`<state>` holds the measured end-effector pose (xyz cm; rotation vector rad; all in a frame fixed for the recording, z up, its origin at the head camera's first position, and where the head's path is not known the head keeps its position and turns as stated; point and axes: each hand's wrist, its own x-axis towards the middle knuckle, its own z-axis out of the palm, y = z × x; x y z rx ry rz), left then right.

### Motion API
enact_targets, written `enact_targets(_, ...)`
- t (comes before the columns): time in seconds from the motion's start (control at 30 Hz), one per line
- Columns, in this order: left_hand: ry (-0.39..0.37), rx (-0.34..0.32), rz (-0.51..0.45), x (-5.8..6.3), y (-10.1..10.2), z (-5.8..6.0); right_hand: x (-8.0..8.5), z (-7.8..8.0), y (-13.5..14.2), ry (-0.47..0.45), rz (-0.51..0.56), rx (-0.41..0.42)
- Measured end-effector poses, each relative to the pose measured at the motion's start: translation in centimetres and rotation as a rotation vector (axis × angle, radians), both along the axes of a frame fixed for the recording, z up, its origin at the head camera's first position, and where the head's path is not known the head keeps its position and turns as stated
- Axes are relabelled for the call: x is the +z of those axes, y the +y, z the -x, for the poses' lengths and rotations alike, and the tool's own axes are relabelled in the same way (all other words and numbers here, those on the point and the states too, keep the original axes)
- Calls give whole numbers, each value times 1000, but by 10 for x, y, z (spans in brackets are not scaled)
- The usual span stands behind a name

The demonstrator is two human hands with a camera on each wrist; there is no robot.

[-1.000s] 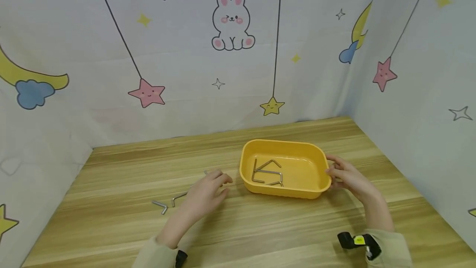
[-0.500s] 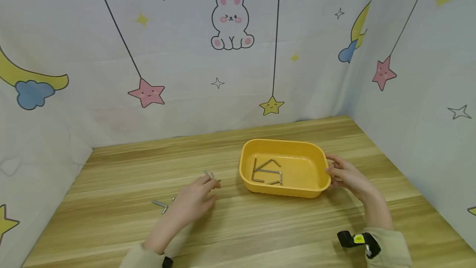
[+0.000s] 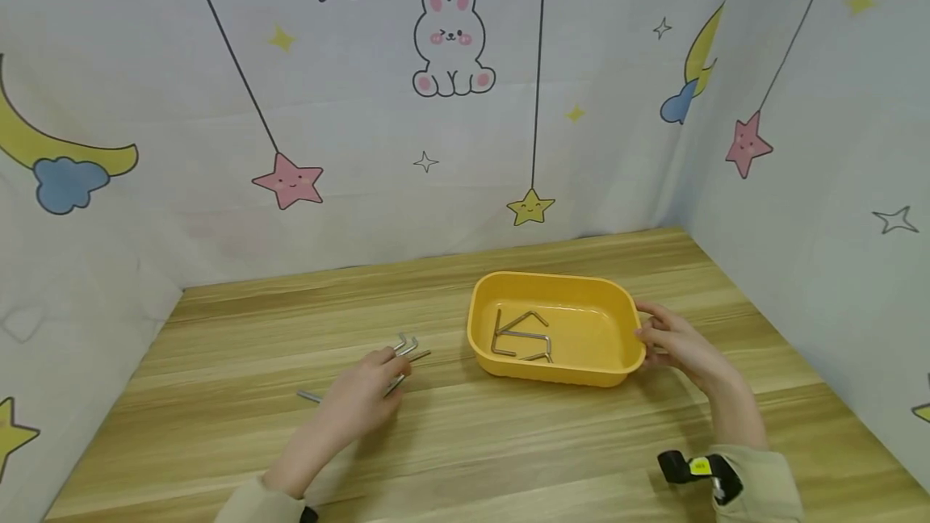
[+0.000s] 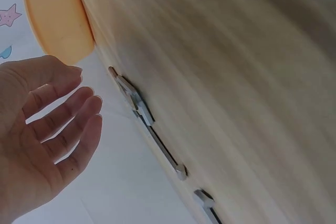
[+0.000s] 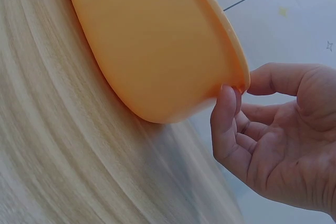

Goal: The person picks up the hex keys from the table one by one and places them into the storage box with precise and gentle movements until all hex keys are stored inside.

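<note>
My left hand (image 3: 363, 394) hovers over several L-shaped hex keys on the table, with loosely bent fingers and nothing between them. In the left wrist view those fingers stand apart from a hex key (image 4: 164, 148) on the wood. Two short bent ends and a straight hex key (image 3: 420, 356) show past the fingertips; the hand partly hides the rest. My right hand (image 3: 686, 353) holds the right end of a yellow plastic bin (image 3: 559, 375). In the right wrist view, the thumb and fingers pinch its rim (image 5: 239, 51). Several hex keys (image 3: 525, 335) lie in the bin's left half.
Another hex key (image 3: 308, 396) lies left of my left hand, partly covered by it. The wood-grain table (image 3: 508, 450) meets white cloth walls (image 3: 363, 103) printed with stars and a rabbit at the back and sides.
My left hand has moved left and toward me, away from the bin, uncovering hex keys near its fingertips and covering part of the leftmost one. The right hand and bin stay put.
</note>
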<state>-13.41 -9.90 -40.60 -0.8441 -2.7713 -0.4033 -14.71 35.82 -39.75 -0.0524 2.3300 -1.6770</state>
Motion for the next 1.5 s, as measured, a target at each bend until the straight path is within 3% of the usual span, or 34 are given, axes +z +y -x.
enact_targets(0.4, -19, 11, 52, -3, -12, -3, 1, 0, 0, 7, 8, 10)
enact_targets(0.8, 43, -16, 69, -10, -17, -2, 0, 0, 0, 0, 11, 3)
enact_targets(1.27, -17, -8, 101, -12, -15, -1, 1, 0, -1, -12, 6, -6)
enact_targets(1.5, -89, 6, 97, -11, -12, 2, 1, 0, -1, -6, 6, -4)
